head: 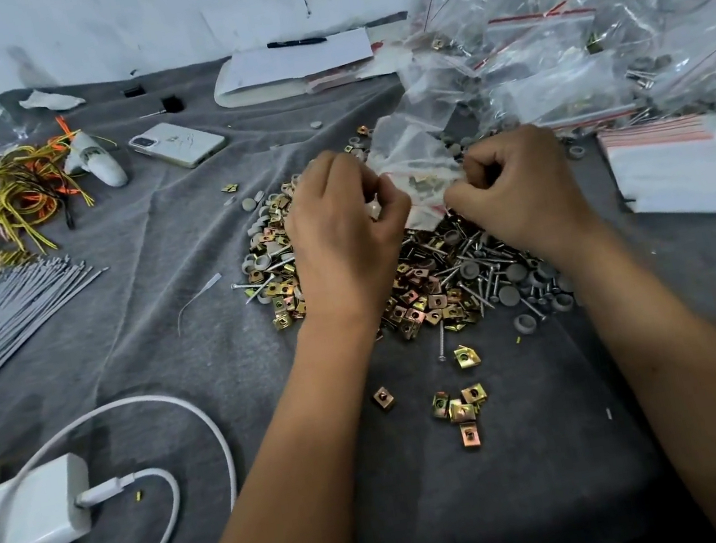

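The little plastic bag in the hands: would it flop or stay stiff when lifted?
Probably floppy: the little plastic bag crumples between the left hand and right hand. Likely bottom-heavy, with metal bits showing inside. Perhaps slippery, being glossy.

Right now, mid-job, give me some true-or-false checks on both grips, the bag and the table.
1. The left-hand grip and right-hand grip both pinch the small clear plastic zip bag. True.
2. The white smartphone lies under the right-hand grip. False: it lies on the grey cloth, left of both grips.
3. A pile of brass-coloured clip nuts and steel screws lies beneath the bag. True.
4. The black pen lies on the smartphone. False: it rests on the white paper at the back.
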A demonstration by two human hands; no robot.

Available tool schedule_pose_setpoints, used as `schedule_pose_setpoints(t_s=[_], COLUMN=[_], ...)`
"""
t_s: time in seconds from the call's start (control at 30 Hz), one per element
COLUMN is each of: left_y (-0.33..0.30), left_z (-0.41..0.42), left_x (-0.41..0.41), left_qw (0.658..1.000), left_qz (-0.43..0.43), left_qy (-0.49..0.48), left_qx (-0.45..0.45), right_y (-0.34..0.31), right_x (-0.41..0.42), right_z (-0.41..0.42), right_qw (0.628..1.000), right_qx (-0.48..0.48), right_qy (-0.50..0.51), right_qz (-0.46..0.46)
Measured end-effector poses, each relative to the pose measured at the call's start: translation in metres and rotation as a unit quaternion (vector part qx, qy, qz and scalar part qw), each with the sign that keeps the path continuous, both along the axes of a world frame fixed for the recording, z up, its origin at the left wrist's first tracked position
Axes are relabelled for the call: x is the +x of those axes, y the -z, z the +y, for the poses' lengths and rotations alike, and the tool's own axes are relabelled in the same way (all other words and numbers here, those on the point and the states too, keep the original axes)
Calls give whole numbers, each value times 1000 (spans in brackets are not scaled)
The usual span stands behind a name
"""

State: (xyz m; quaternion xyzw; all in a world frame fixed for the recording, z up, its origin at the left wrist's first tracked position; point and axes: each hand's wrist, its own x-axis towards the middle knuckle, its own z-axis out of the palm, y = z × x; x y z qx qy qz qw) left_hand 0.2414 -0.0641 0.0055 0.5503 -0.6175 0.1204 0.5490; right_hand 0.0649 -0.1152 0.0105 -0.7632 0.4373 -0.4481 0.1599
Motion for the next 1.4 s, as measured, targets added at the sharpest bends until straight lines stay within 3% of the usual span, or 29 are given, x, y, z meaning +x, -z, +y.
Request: schedule_pose_setpoints(t_s=[0.13,0.2,0.27,0.37,0.5,0.6,0.73,0.93,1.2,1.4], left_y=[1,3,5,4,-3,-6,-9,3,3,6], left_z=[-1,-1,1,1,2,4,7,4,5,0], left_x=[-12,-16,-18,-9,6,9,15,0,4,6], left_qw=[996,996,997,999,996,994,987,983,970,980], left_qz=[-47,-60,-45,25,78,74,20,-64,-87,-28], left_qy=[55,69,50,18,-42,-77,-142,-46,48,20], left_qx=[-49,-4,48,40,1,-22,-76,168,221,195], right_y=[3,4,5,5,5,0,-12,-19,-13,-10], right_x=[17,19,20,15,9,4,-26,-38,-26,-26], right_z=[-2,0,0,-2,-5,-1,0,-1,-1,-3], right_qw=[989,983,978,975,991,989,984,915,937,982], right_qx=[64,89,92,91,56,96,98,220,149,138], right_qy=[22,-14,-49,-63,-30,-82,-105,-133,-136,-104], right_qz=[-133,-162,-183,-192,-116,-76,105,311,286,77])
